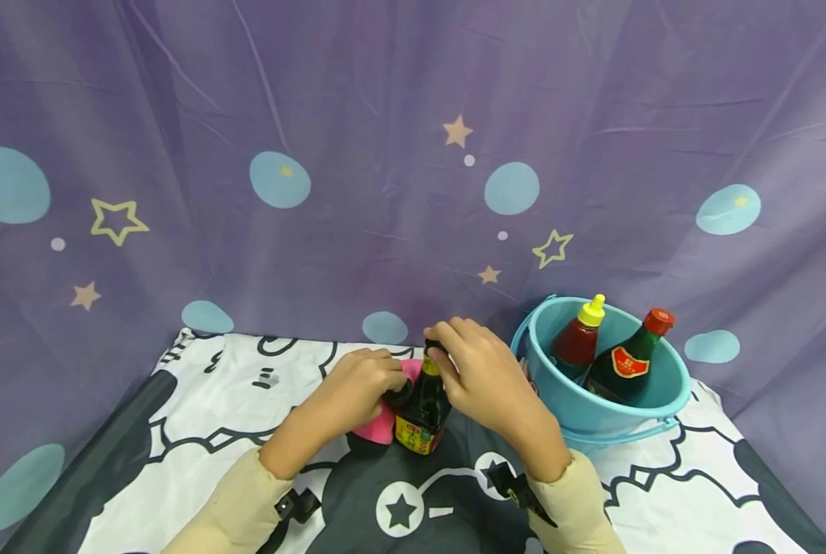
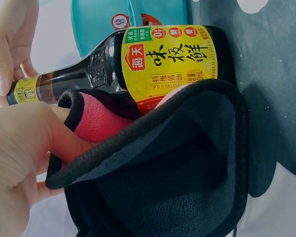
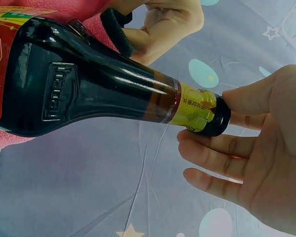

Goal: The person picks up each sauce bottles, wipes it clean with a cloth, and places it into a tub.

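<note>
A dark soy sauce bottle (image 1: pixel 421 405) with a yellow label stands upright on the cloth-covered table. My right hand (image 1: pixel 483 375) pinches the black cap at its top with thumb and fingers, as the right wrist view shows closely. With my left hand (image 1: pixel 366 391) I grip a pink fleecy cloth (image 1: pixel 378 428) with black trim and a black inner side, pressed against the bottle's side. In the left wrist view, the black side (image 2: pixel 158 187) faces the camera and covers the label's lower edge.
A light blue bucket (image 1: pixel 554 412) stands at the right. Inside it are a yellow-capped squeeze bottle (image 1: pixel 576 342) and a red-capped dark bottle (image 1: pixel 620 369). Behind the table hangs a purple curtain (image 1: pixel 385 115). A black-and-white patterned tablecloth (image 1: pixel 232 385) lies underneath.
</note>
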The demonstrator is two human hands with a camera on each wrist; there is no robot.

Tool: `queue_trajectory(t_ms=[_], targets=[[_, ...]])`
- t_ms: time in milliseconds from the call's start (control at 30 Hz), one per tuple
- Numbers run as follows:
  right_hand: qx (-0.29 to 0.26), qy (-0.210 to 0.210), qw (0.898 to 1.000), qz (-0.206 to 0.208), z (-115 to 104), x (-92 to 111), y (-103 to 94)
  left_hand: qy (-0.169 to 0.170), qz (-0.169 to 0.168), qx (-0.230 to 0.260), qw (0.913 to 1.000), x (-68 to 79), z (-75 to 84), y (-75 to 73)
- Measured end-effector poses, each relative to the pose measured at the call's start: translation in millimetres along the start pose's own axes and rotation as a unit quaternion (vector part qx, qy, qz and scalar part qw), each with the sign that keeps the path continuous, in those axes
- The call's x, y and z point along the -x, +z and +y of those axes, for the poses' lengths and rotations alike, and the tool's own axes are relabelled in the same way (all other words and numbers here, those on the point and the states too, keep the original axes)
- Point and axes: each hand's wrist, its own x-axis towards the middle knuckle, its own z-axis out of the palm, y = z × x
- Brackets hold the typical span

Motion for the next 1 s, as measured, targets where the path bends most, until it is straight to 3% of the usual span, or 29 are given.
queue_trajectory(t_ms=[567, 1000], targets=[[0.003, 0.005, 1.0, -0.003, -1.1, 0.2, -1.0, 0.001, 0.017, 0.004, 0.9998, 0.3, 1.3, 1.6], [-0.002, 0.007, 1.0, -0.002, -0.7, 0.5, -1.0, -0.003, 0.005, -0.001, 1.0, 0.4, 1.8, 1.6]])
